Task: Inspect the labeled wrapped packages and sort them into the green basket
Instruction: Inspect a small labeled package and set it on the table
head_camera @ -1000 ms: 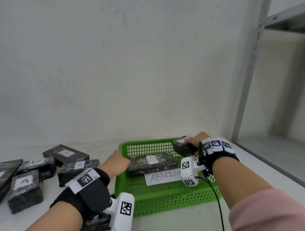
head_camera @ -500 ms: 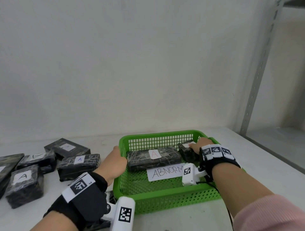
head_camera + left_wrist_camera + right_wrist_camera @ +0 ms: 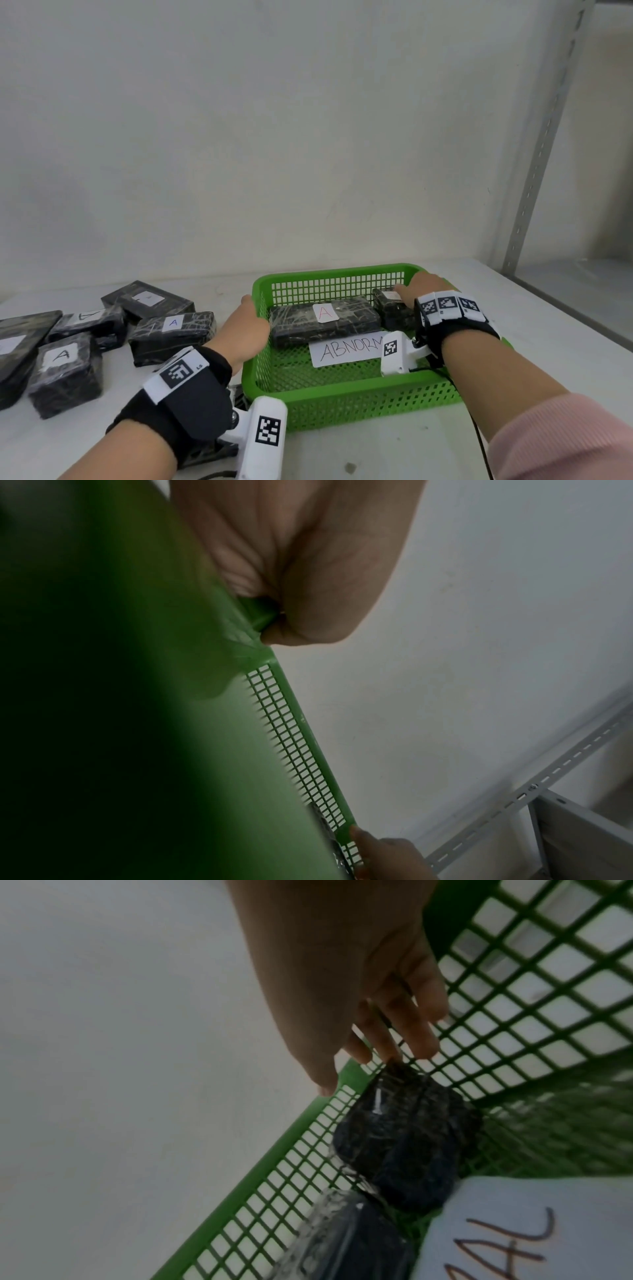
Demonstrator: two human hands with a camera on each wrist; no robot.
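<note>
The green basket (image 3: pixel 342 407) stands on the white table, and my left hand (image 3: pixel 245 323) grips its left rim, fingers curled over the edge (image 3: pixel 260 615). Inside lie a long black wrapped package (image 3: pixel 325 320) labelled with a red A and a small black wrapped package (image 3: pixel 388 308) in the back right corner. My right hand (image 3: pixel 419 284) is over the small package (image 3: pixel 404 1145). Its fingers (image 3: pixel 421 1031) are straight, with their tips at the package's far end by the basket wall (image 3: pixel 240 1191). They hold nothing.
A white paper reading ABNORMAL (image 3: pixel 346 349) lies on the basket floor. Several black wrapped packages with A labels (image 3: pixel 171 330) sit on the table to the left. A grey metal shelf upright (image 3: pixel 541 144) rises at the right, and a wall stands close behind.
My right hand lowered the small package from above the rim into the basket's back right corner and let go of it. The left hand kept its grip on the rim.
</note>
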